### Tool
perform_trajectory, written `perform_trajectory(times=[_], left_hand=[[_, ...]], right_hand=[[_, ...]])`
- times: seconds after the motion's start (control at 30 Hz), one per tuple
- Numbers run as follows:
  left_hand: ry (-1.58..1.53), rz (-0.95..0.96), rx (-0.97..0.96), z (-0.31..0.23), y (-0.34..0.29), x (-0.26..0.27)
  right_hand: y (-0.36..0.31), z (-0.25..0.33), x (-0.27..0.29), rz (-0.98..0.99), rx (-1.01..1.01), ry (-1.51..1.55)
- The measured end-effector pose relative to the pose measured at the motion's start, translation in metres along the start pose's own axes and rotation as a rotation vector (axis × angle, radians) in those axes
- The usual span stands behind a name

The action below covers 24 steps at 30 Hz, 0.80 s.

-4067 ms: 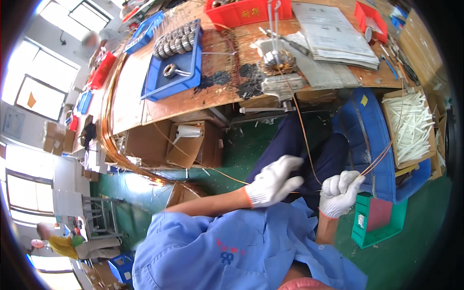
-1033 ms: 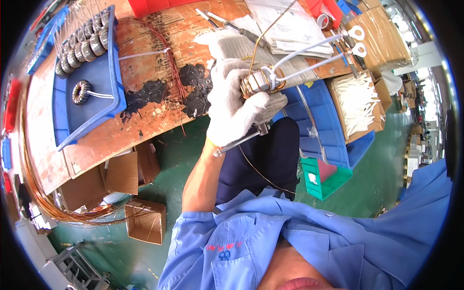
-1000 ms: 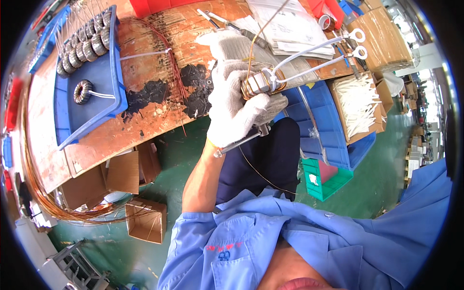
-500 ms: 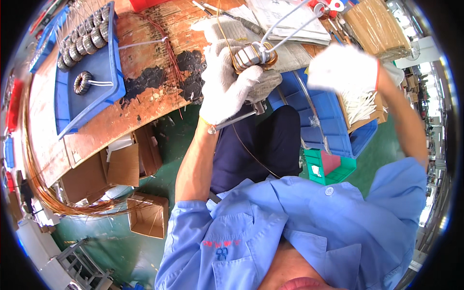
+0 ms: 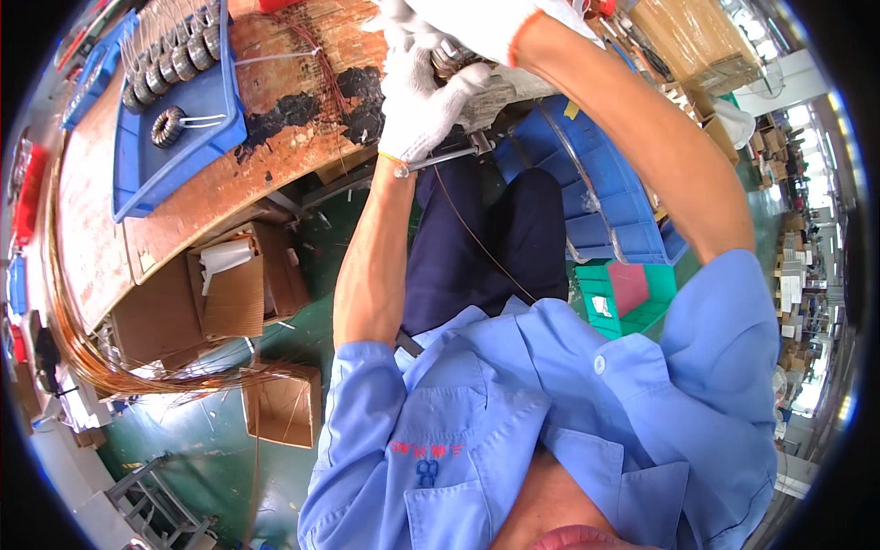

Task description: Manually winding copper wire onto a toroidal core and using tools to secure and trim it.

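Observation:
My left hand, in a white knitted glove, is closed around a toroidal coil at the bench edge. The coil is mostly covered by the gloves. Across the top edge, my right hand, gloved too, reaches over beside the left one; its fingers are cut off or smeared. A thin copper wire hangs from the work across my lap. Below my left hand, a metal rod with a cylindrical end juts out by the wrist.
A blue tray on the worn bench holds several wound coils and a single ring coil. Right of my legs stand a blue crate and a green bin. Cardboard boxes and bundled copper wires lie left.
My right hand has swung from the right, across to the coil and my left hand. The view has shifted, so the coil now sits higher and mostly hidden.

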<state>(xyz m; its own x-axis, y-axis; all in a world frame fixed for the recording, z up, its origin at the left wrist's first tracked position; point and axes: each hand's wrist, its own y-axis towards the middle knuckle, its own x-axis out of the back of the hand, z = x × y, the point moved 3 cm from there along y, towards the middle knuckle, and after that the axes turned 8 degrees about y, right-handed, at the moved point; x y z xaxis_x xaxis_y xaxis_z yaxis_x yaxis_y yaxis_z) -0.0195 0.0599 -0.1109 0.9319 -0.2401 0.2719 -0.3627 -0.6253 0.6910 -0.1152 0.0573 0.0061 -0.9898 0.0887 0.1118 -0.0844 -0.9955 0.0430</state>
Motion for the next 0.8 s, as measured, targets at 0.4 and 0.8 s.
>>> perform_trajectory(times=[0.4,0.8], left_hand=[[-0.473,0.093,0.319,0.000,-0.013,0.002],[-0.229,-0.085,0.107,-0.003,-0.004,0.006]], right_hand=[[0.040,-0.015,-0.090,0.617,0.922,-1.017],[0.151,-0.012,-0.050,-0.063,0.632,-1.302]])
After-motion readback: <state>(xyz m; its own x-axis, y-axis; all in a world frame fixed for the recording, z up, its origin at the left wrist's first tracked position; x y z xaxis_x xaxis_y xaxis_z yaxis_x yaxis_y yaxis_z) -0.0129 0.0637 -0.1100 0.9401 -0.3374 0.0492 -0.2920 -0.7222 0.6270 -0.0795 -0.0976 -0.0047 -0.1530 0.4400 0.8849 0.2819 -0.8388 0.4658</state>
